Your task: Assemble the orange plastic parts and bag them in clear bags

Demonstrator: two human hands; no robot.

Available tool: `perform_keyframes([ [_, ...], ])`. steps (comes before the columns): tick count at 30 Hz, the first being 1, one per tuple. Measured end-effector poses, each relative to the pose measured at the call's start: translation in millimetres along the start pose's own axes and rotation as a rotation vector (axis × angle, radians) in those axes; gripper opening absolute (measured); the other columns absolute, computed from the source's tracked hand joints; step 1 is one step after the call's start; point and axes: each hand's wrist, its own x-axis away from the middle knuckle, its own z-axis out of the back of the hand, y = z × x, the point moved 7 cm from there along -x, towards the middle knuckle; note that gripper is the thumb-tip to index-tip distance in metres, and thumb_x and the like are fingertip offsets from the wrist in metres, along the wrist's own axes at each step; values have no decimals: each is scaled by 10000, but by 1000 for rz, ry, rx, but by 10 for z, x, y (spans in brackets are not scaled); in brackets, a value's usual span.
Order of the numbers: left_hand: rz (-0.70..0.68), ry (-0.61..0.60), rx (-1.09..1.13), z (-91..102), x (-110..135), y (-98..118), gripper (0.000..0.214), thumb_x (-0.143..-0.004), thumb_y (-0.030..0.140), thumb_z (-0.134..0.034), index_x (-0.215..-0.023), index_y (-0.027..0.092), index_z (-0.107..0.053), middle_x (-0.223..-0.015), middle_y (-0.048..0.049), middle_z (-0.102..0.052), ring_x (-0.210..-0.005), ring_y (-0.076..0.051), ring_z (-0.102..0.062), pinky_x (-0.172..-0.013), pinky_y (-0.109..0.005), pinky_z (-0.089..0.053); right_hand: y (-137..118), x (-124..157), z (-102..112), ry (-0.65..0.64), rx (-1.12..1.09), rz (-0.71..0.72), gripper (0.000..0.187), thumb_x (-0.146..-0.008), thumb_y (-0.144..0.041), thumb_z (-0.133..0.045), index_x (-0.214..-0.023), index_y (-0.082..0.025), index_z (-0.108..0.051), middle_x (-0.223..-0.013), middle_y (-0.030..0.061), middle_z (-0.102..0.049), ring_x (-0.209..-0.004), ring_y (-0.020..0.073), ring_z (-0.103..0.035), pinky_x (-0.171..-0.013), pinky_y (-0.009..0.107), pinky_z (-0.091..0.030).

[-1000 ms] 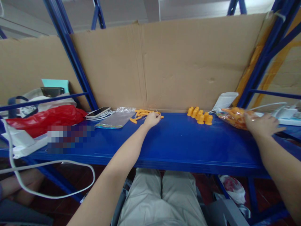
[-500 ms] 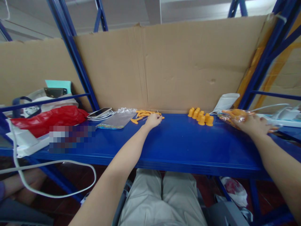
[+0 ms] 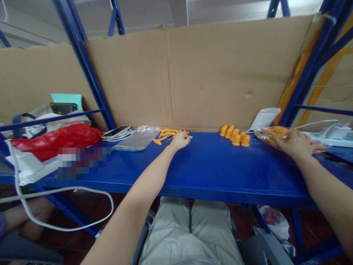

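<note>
A tall sheet of cardboard (image 3: 220,73) stands along the back of the blue counter (image 3: 198,165). At the left end of the counter lies a crumpled red bag (image 3: 60,139). Toward the right end sits a clear bag of orange pieces (image 3: 271,134), with the right hand (image 3: 299,145) over it, thumb against the plastic; whether that grip is closed on the bag I cannot tell. The left hand (image 3: 181,141) reaches to the back of the counter, its grip drawn in with fingers bent, though what it pinches is too small to tell. A flat clear bag (image 3: 138,141) lies left of it, near a phone (image 3: 120,131) resting on coiled white cable. Between the hands, nearer the right, orange cups (image 3: 236,139) stand clustered. Smallest, slender orange pieces (image 3: 166,133) lie heaped just beside the left hand's fingers.
</note>
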Motion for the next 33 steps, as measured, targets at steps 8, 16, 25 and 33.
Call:
perform_keyframes([
  [8,-13,78,-195,81,8,39,316,-906,244,-464,-720,140,-696,-795,-89,-729,-812,-206,-682,-765,-285,-501,-469,178,193,155,-23,356,445,-910,-326,-390,-1194,-47,-590,-1343,246,-544,-1302,353,-436,-1092,552,-265],
  [16,227,143,-321,204,115,-183,469,-841,236,-573,-1307,177,-557,-1395,-172,-546,-1324,-320,-475,-1089,-462,-364,-1409,189,379,127,-193,565,400,-861,-238,-440,-1206,-94,-581,-1300,217,-576,-1231,350,-501,-984,495,-391],
  [25,359,-181,-319,26,207,-276,657,-923,403,-435,-1527,252,-228,-1558,-134,-343,-1451,-348,-261,-1138,-646,-169,-1634,395,-327,-20,-83,650,406,-827,-221,-441,-1190,-141,-605,-1304,175,-593,-1217,337,-513,-1046,606,-308],
  [33,366,-214,-374,5,203,-291,677,-917,444,-414,-1537,274,-201,-1608,-100,-220,-1475,-342,-189,-1143,-639,-176,-1465,280,-407,-151,6,544,443,-848,-288,-414,-1222,-160,-614,-1273,174,-623,-1158,341,-576,-1009,604,-364],
])
